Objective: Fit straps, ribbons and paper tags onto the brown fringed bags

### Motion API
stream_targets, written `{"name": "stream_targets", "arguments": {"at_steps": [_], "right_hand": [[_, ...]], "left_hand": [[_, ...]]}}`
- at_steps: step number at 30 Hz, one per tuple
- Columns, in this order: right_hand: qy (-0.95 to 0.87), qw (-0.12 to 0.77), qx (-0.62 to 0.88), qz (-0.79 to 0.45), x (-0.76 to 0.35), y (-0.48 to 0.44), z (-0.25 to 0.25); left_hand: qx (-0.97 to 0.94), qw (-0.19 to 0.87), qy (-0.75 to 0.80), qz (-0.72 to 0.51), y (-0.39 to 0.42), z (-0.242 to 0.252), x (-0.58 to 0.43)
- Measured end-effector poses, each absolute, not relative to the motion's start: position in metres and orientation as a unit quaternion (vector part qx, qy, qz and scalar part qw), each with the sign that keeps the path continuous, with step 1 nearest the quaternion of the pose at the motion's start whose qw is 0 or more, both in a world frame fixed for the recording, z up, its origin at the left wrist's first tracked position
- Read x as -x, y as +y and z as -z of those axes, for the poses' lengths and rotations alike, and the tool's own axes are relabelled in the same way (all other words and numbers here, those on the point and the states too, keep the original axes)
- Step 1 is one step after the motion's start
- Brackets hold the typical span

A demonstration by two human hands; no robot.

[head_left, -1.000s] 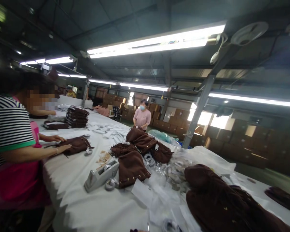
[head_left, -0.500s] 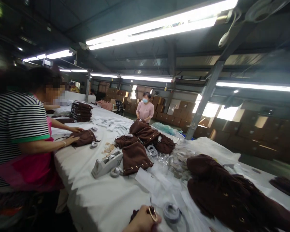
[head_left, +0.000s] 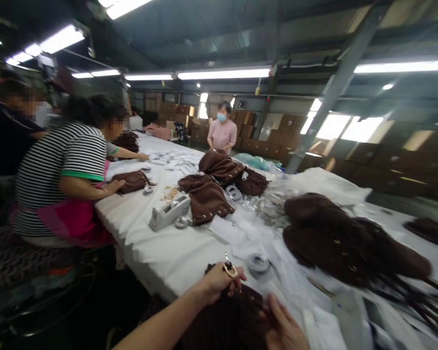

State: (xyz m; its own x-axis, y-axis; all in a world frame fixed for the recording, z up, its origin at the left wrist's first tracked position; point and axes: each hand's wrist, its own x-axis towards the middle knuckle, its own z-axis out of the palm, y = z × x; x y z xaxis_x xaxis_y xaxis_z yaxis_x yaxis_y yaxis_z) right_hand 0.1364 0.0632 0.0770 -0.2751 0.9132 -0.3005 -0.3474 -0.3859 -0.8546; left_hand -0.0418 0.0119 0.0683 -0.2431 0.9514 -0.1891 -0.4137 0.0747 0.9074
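Observation:
My left hand (head_left: pixel 219 281) is closed at the upper edge of a dark brown drawstring bag (head_left: pixel 237 311), in front of the table edge. A gold-coloured loop (head_left: pixel 230 270) with a thin metal tip stands out over its fingers; I cannot tell what it belongs to. Blurred by motion, my right hand (head_left: pixel 282 324) has its fingers bent at the bag's right side and appears to pinch it. The bag's lower part drops out of the picture. Just beyond my hands lies a roll of grey tape (head_left: pixel 258 265) on the white-covered table (head_left: pixel 160 257).
More brown bags (head_left: pixel 211 201) with gold eyelets lie mid-table, and a larger heap (head_left: pixel 321 243) at right. A tape dispenser (head_left: pixel 170 212) and white papers (head_left: pixel 226 228) lie between. At left a co-worker in a striped shirt (head_left: pixel 83 150) handles another bag; a masked person (head_left: pixel 222 133) stands beyond.
The view has tilted down. My right hand and the brown bag have come into sight. The striped-shirt co-worker has stretched one arm out across the table.

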Motion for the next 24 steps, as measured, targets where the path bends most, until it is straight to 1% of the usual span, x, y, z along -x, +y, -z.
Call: {"name": "stream_targets", "arguments": {"at_steps": [3,8,13,18,24], "right_hand": [[-0.355,0.434,0.392,-0.729,-0.109,0.03,-0.071],[-0.408,0.418,0.387,-0.714,-0.102,0.026,-0.057],[-0.439,0.41,0.42,-0.68,-0.106,0.03,-0.046],[-0.409,0.402,0.403,-0.713,-0.104,0.029,-0.048],[-0.286,0.45,0.407,-0.742,-0.108,0.036,-0.056]], "left_hand": [[-0.321,0.554,0.479,-0.6,0.008,-0.064,0.041],[-0.41,0.536,0.502,-0.541,0.003,-0.069,0.043],[-0.401,0.529,0.504,-0.553,0.001,-0.076,0.038],[-0.4,0.52,0.532,-0.535,0.004,-0.07,0.036],[-0.417,0.454,0.558,-0.555,0.015,-0.075,0.053]]}}
